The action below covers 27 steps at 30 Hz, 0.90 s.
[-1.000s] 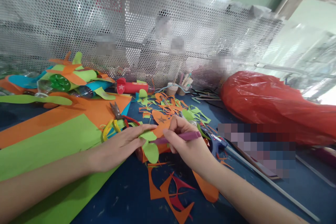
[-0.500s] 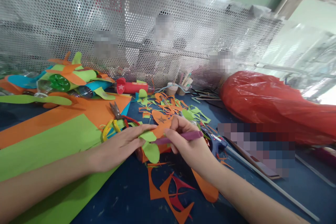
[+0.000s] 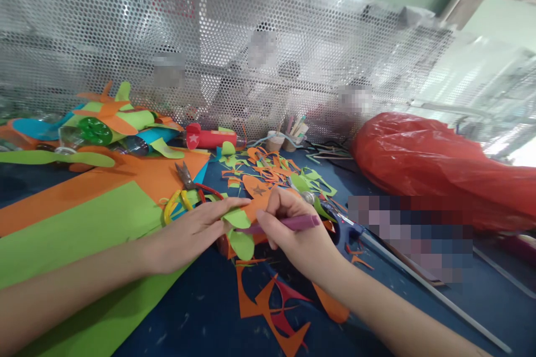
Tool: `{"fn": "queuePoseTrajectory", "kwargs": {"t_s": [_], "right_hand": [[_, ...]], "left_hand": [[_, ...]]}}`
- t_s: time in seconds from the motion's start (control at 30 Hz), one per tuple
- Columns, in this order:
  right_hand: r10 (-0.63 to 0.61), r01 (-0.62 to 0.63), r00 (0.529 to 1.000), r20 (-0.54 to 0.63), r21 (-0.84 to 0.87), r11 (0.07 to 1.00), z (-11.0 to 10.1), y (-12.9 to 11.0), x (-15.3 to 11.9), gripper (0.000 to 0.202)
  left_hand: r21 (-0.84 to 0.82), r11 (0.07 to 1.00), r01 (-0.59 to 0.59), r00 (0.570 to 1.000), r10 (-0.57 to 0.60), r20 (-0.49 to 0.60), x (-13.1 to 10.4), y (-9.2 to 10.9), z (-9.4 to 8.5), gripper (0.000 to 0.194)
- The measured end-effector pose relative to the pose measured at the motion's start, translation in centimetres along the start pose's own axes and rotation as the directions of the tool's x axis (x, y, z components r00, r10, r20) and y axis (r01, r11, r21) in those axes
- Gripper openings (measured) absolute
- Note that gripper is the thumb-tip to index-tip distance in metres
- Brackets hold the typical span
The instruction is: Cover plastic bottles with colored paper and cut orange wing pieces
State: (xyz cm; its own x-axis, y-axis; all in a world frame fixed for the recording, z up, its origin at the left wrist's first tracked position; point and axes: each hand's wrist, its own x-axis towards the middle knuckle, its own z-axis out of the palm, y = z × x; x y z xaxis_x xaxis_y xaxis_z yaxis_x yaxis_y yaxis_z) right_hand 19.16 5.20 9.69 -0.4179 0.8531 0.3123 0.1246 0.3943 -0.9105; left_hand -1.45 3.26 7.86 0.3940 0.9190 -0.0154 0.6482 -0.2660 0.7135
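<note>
My right hand [image 3: 293, 228] is closed around a purple pen [image 3: 299, 223], whose tip points left over a green paper shape with rounded lobes [image 3: 242, 245]. My left hand [image 3: 192, 234] lies with its fingers stretched out, fingertips against the green shape and an orange paper piece. That orange piece [image 3: 256, 189] bears a dark star and reaches up beyond my hands. What lies beneath the green shape is mostly hidden. Scissors with red and yellow handles [image 3: 186, 178] rest just above my left hand.
Green sheet [image 3: 104, 223] and orange sheet at left; paper-covered bottles [image 3: 138, 139] behind. Paper scraps [image 3: 272, 164] lie ahead, more [image 3: 268, 307] nearer. A glue gun [image 3: 345, 228], white rod [image 3: 435, 290] and red plastic bag [image 3: 427, 167] are at right. People stand behind the perforated screen.
My right hand has shifted slightly left with the purple pen, and the pen tip is further left over the green shape. My left hand has stayed in place.
</note>
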Motion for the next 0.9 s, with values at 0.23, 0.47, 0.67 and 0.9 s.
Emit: {"fn": "queuePoseTrajectory", "kwargs": {"t_s": [0.23,0.47,0.67,0.9], "right_hand": [[0.011,-0.011,1.0,0.008,-0.001,1.0,-0.04,0.06,0.02,0.027],[0.009,-0.009,1.0,0.027,0.005,1.0,-0.11,0.15,0.02,0.027],[0.009,-0.009,0.999,0.039,0.006,1.0,-0.08,0.14,0.02,0.027],[0.01,-0.009,1.0,0.026,-0.008,1.0,-0.08,0.04,0.09,0.028]], "left_hand": [[-0.006,0.999,-0.05,0.999,0.05,-0.011,-0.02,-0.6,0.12,0.054],[-0.009,0.997,-0.071,0.997,0.071,-0.016,0.03,-1.0,0.2,0.053],[-0.008,0.998,-0.06,0.998,0.06,-0.009,-0.11,-0.64,0.2,0.054],[-0.006,0.998,-0.055,0.998,0.055,-0.019,-0.23,-0.57,0.17,0.054]]}}
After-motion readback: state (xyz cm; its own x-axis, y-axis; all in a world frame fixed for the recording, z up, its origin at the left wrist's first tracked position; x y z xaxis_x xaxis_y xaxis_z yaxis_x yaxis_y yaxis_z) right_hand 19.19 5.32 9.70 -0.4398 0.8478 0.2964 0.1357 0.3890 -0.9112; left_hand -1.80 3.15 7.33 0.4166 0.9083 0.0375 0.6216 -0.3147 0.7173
